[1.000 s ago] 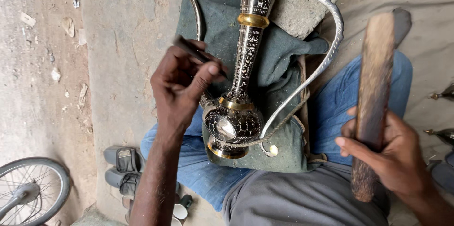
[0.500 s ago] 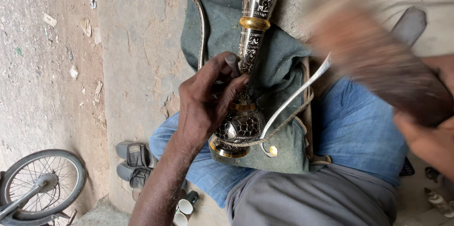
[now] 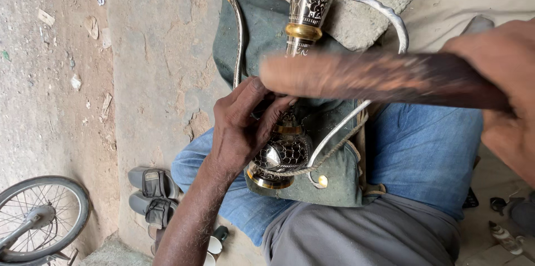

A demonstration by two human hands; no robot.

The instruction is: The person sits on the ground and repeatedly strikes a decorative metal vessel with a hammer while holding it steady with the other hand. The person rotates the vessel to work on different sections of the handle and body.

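Two hands work over a metal vase (image 3: 290,132) lying on a green cloth (image 3: 334,188) across the person's lap. Its long axis runs up the picture: the wide base points toward the person, the flared mouth away, resting against a stone (image 3: 356,15). The left hand (image 3: 242,127) presses on the vase's neck, fingers curled together. The right hand (image 3: 504,82) is clamped on a blurred wooden stick (image 3: 368,76) lying crosswise above the vase.
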